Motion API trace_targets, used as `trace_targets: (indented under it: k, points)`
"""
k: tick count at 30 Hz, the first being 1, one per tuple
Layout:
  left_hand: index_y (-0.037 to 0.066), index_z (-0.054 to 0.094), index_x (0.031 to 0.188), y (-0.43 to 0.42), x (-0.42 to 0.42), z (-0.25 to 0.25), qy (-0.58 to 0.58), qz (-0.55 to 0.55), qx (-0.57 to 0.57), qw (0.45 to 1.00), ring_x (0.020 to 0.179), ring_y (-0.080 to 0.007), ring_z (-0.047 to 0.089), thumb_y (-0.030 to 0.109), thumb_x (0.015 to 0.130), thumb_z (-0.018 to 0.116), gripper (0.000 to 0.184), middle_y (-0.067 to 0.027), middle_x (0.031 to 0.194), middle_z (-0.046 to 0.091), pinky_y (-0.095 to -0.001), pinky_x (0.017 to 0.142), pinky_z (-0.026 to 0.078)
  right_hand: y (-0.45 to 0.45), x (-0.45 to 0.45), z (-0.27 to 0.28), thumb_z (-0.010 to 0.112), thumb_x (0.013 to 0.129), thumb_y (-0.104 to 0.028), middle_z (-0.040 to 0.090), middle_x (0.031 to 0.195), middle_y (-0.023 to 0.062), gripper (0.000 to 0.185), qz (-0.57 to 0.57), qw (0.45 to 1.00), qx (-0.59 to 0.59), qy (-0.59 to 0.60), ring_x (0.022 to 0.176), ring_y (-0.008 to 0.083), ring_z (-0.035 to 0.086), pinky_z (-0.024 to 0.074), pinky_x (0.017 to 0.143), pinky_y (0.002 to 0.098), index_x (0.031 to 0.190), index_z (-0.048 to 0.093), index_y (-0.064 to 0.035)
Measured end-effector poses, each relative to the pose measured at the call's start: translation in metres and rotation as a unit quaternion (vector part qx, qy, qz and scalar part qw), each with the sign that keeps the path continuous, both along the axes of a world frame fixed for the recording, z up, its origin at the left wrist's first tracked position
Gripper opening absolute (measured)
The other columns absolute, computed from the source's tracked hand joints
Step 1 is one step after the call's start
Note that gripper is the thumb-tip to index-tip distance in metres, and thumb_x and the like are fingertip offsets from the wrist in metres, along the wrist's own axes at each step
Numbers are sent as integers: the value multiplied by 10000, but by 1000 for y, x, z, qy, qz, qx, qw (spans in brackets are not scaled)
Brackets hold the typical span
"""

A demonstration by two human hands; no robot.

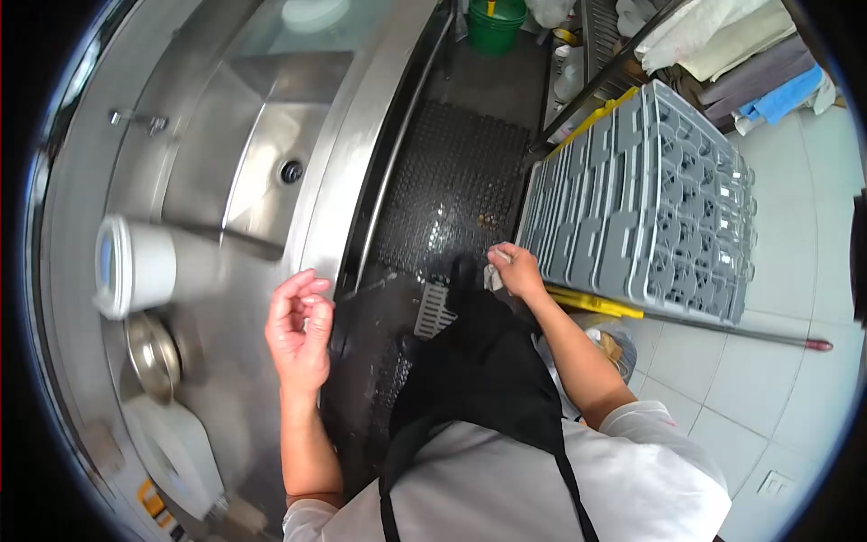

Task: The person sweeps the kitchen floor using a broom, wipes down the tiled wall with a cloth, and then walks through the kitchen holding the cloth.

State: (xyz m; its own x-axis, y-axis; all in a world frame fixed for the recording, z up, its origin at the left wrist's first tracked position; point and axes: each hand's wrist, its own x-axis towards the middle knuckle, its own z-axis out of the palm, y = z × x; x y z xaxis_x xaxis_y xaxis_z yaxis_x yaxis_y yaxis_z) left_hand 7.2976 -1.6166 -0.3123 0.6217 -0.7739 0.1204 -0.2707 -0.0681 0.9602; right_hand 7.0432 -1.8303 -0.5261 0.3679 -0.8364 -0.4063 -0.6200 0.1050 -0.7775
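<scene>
My left hand (301,330) is raised beside the front edge of the steel sink counter (330,172). Its fingers are loosely bent, with the thumb apart, and nothing is in them. Low in front of the black apron (483,370), my right hand (517,271) is closed on a small whitish cloth (493,276), part of which hangs below the fingers. Close to that hand stands a stack of grey glass racks (596,194) with clear glasses in the top compartments.
The counter holds a sink basin (271,181), a white bucket (135,266), a metal bowl (153,357) and a white plastic container (172,452). A black rubber mat (452,172) covers the floor. A green bucket (497,27) stands ahead; folded cloths (731,54) lie at upper right.
</scene>
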Motion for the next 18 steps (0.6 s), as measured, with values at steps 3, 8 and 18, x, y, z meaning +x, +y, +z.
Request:
trace_targets:
  k: [3, 8, 18]
  points:
    - [-2, 562, 1212, -86, 25, -18, -22, -13, 33, 999, 842, -103, 560, 106, 914, 643, 327, -88, 1042, 646, -251, 772, 478, -93, 38, -48, 668, 881, -280, 717, 947, 143, 284, -73, 995, 18, -67, 915, 247, 686, 511, 814, 340, 1039, 703, -46]
    - [-19, 562, 1183, -199, 45, -42, 41, 71, 11, 997, 797, -104, 577, 149, 926, 639, 316, -94, 1023, 658, -230, 705, 459, -254, 111, -74, 679, 864, -264, 719, 940, 124, 271, -106, 987, 75, -99, 881, 225, 679, 506, 784, 354, 1012, 706, -39]
    - [5, 551, 1195, -472, 108, -26, 131, -61, 35, 989, 761, -121, 599, 226, 931, 643, 357, -106, 1013, 662, -236, 645, 448, -473, 164, -99, 661, 880, -254, 712, 854, 101, 238, -159, 971, 151, -95, 792, 177, 659, 501, 732, 326, 968, 708, -38]
